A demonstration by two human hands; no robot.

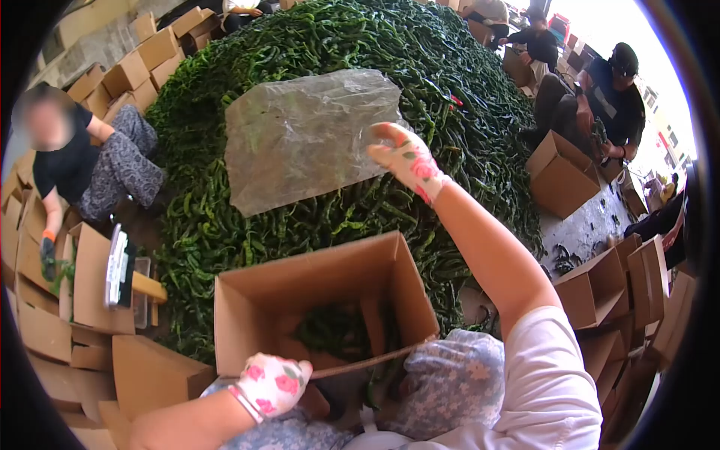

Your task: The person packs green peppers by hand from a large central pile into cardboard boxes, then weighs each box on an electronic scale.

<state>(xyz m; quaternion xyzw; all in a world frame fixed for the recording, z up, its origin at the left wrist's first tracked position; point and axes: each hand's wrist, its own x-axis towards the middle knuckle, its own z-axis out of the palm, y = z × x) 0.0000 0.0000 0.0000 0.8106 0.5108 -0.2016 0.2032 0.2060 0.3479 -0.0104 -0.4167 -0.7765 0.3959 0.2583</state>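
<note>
A cardboard box stands open in front of me, between my knees, with some green peppers at its bottom. At the box's near left edge is my left hand, in a white glove with pink flowers, its fingers curled over the rim. My right hand, in a matching glove, is raised at the right edge of a clear plastic sheet, thumb and fingers apart, holding nothing visible. The sheet lies on a large heap of green peppers beyond the box.
At the left a person sits near a scale and cardboard boxes. Another person sits at the right behind an open box. More boxes stand at the lower right. Several people are farther back.
</note>
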